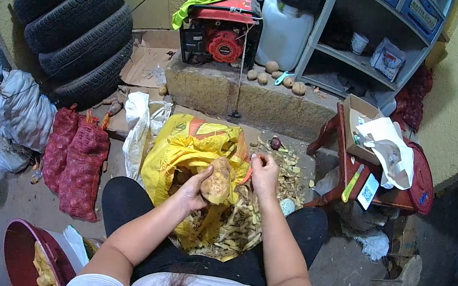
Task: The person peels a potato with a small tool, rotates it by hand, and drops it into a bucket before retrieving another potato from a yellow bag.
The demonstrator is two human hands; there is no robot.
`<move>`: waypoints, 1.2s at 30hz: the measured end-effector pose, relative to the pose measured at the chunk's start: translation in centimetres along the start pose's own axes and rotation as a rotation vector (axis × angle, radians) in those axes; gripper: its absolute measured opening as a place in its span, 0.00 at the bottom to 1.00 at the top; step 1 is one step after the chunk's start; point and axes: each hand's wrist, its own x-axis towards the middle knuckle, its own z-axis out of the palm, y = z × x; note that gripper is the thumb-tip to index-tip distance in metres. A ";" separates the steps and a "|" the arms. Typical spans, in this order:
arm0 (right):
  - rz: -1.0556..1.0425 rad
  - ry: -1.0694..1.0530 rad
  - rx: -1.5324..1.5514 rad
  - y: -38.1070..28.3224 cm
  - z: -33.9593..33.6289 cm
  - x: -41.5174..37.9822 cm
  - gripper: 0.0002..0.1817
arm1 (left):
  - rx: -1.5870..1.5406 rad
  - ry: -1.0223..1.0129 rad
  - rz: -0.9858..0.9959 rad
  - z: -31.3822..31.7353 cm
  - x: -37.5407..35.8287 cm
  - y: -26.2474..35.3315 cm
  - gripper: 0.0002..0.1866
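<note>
My left hand [193, 192] is wrapped round a large brownish potato [217, 182], which is held over the opening of a yellow woven sack [170, 152]. Just right of it, my right hand [264, 175] is closed, thumb and fingers pinched together. A thin orange-red strip [247, 174] shows right at its fingertips; I cannot tell what the hand holds. Potato peelings [243, 223] lie heaped between my knees and spread over the floor beyond my right hand. Among the far peelings sits a dark red onion [275, 143].
Peeled potatoes [45, 272] fill part of a dark red tub [21, 242] at lower left. Red net sacks [83, 165] stand at left. Several potatoes [272, 66] and a teal peeler [282, 78] lie on the ledge. A red stool [349, 177] holds a box and yellow cutter [352, 183].
</note>
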 end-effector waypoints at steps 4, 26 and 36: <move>-0.367 0.140 -0.216 -2.6 1.1 -2.2 0.13 | -0.059 -0.053 -0.018 0.9 0.0 -0.9 0.24; -0.279 0.397 -0.360 3.0 0.3 2.4 0.11 | 0.052 -0.014 -0.189 1.5 -3.0 -2.4 0.20; 0.028 -0.088 0.465 2.7 -1.4 2.7 0.07 | -0.054 -0.038 -0.090 -0.4 -1.1 -0.6 0.21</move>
